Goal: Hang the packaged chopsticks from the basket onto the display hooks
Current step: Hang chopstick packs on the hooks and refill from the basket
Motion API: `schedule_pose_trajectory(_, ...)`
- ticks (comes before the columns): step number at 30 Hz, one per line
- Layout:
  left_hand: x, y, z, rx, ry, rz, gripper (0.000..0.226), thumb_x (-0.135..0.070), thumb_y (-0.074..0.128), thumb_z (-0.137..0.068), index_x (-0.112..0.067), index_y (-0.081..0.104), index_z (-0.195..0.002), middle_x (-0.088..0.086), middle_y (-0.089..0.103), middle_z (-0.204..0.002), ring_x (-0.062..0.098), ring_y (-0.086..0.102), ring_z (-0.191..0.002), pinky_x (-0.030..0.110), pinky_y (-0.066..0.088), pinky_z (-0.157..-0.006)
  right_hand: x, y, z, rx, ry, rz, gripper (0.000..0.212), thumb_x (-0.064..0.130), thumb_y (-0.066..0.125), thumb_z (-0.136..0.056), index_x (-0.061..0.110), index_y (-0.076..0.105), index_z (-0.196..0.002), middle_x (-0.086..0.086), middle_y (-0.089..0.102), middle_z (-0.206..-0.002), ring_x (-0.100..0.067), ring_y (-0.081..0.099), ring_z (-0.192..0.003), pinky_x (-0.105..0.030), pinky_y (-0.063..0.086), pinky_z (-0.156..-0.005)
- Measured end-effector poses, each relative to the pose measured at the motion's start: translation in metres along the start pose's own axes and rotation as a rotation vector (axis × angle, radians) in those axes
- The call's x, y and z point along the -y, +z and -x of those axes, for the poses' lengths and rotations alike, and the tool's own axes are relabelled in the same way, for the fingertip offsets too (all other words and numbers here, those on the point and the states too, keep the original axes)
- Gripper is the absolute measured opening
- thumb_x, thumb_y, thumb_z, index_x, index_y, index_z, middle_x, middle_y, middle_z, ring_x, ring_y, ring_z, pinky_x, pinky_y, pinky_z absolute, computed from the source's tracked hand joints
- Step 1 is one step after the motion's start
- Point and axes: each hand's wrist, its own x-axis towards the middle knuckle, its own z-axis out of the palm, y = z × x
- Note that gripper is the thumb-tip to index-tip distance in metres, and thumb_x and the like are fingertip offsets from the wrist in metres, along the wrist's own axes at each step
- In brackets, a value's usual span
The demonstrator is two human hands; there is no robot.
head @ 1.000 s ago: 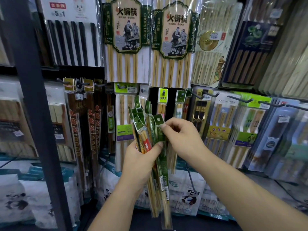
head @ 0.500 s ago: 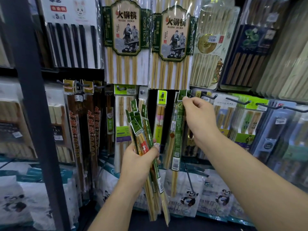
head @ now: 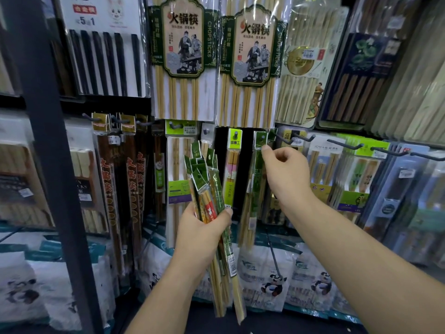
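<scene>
My left hand [head: 202, 227] grips a bundle of chopstick packs [head: 209, 189] with green card headers, fanned out at the top, sticks pointing down. A single green chopstick pack [head: 257, 179] hangs upright with its header [head: 259, 140] over a display hook in the lower row. My right hand [head: 286, 172] is at that header's lower right corner; the thumb tip pinches its edge and the other fingers are curled. The basket is out of view.
Dark hooks [head: 342, 143] jut out to the right, loaded with other packs. A lime-header pack [head: 234, 165] hangs just left of the green one. Large hot-pot chopstick packs [head: 185, 56] hang above. A dark shelf post [head: 48, 165] stands at left. Panda-print bags [head: 269, 278] sit below.
My right hand drew one green pack out of the bundle, lifted it up and right, and set its header onto the hook. My left hand with the bundle stayed nearly still.
</scene>
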Motion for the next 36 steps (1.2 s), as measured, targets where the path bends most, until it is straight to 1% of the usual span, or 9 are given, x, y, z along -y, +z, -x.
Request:
schedule_pose_trajectory(4,-0.003,-0.001,0.000,0.058,0.020,0.016,0.011,-0.019,0.083,-0.087,-0.026,0.075,-0.091,-0.002,0.080,-0.089,0.014,0.076,-0.085,0.036,0.053,-0.080,0.002,-0.002,0.020,0.044,-0.028,0.036,0.024,0.040,0.062,-0.098,0.021,0.062,-0.084,0.007,0.061,-0.075,0.002,0.056,-0.064,-0.022,0.038,-0.059)
schedule_pose_trajectory(8,-0.006,0.001,0.002,0.116,0.051,0.037,0.023,-0.029,0.084,-0.079,-0.041,0.076,-0.096,-0.007,0.080,-0.098,0.011,0.076,-0.093,0.034,0.054,-0.082,0.004,0.003,0.040,0.368,-0.016,0.041,0.012,0.037,0.064,-0.098,0.029,0.070,-0.092,0.008,0.071,-0.088,-0.003,0.066,-0.084,-0.022,0.048,-0.071)
schedule_pose_trajectory(15,-0.003,0.002,0.002,0.159,0.060,0.014,0.018,-0.023,0.087,-0.082,-0.027,0.076,-0.095,-0.005,0.080,-0.093,0.011,0.076,-0.090,0.026,0.055,-0.077,0.004,0.003,0.040,0.429,-0.058,-0.046,0.009,0.031,0.067,-0.097,0.031,0.072,-0.090,0.019,0.065,-0.072,0.007,0.060,-0.071,-0.011,0.045,-0.066)
schedule_pose_trajectory(20,-0.001,0.003,-0.001,0.052,0.053,0.000,0.016,-0.022,0.087,-0.082,-0.025,0.071,-0.083,-0.004,0.075,-0.078,0.009,0.070,-0.072,0.017,0.053,-0.062,0.010,-0.001,0.029,0.230,-0.084,-0.093,0.019,0.031,0.061,-0.101,0.028,0.071,-0.085,0.008,0.066,-0.076,0.005,0.057,-0.066,-0.013,0.044,-0.061)
schedule_pose_trajectory(25,0.000,0.003,-0.001,0.055,0.006,0.068,0.015,-0.013,0.082,-0.086,-0.015,0.068,-0.090,-0.001,0.073,-0.072,0.011,0.071,-0.066,0.020,0.054,-0.056,0.014,-0.003,0.008,0.051,-0.004,-0.164,0.033,0.028,0.056,-0.103,0.004,0.063,-0.082,0.015,0.035,-0.048,-0.004,0.033,-0.047,-0.008,0.036,-0.048)
schedule_pose_trajectory(27,0.001,0.003,-0.001,0.055,-0.009,0.073,0.015,-0.012,0.082,-0.087,-0.013,0.069,-0.093,-0.001,0.074,-0.073,0.011,0.071,-0.066,0.020,0.054,-0.056,0.014,-0.001,0.005,0.038,0.010,-0.164,0.037,0.027,0.056,-0.103,-0.002,0.057,-0.081,0.014,0.030,-0.046,-0.005,0.030,-0.047,0.000,0.039,-0.058)
schedule_pose_trajectory(29,0.001,0.002,-0.002,0.056,-0.009,0.077,0.015,-0.011,0.081,-0.087,-0.011,0.068,-0.094,-0.001,0.073,-0.073,0.012,0.069,-0.065,0.020,0.054,-0.056,0.016,0.000,0.005,0.041,0.019,-0.156,0.039,0.026,0.056,-0.102,-0.001,0.052,-0.075,0.014,0.028,-0.045,-0.007,0.029,-0.048,-0.004,0.031,-0.078)
schedule_pose_trajectory(32,0.001,0.002,-0.001,0.061,-0.010,0.079,0.016,-0.011,0.081,-0.087,-0.009,0.068,-0.096,0.002,0.073,-0.074,0.014,0.068,-0.063,0.020,0.054,-0.056,0.016,0.001,0.006,0.035,0.025,-0.149,0.040,0.023,0.056,-0.101,-0.001,0.046,-0.071,0.012,0.024,-0.045,-0.008,0.024,-0.046,-0.011,0.027,-0.081)
schedule_pose_trajectory(36,0.000,0.002,-0.001,0.071,-0.013,0.093,0.017,-0.011,0.080,-0.087,-0.008,0.067,-0.098,0.001,0.072,-0.074,0.013,0.067,-0.063,0.021,0.055,-0.057,0.012,0.003,0.004,0.012,0.007,-0.119,0.041,0.022,0.056,-0.100,0.009,0.039,-0.065,0.011,0.021,-0.045,-0.008,0.021,-0.046,-0.006,0.041,-0.074)
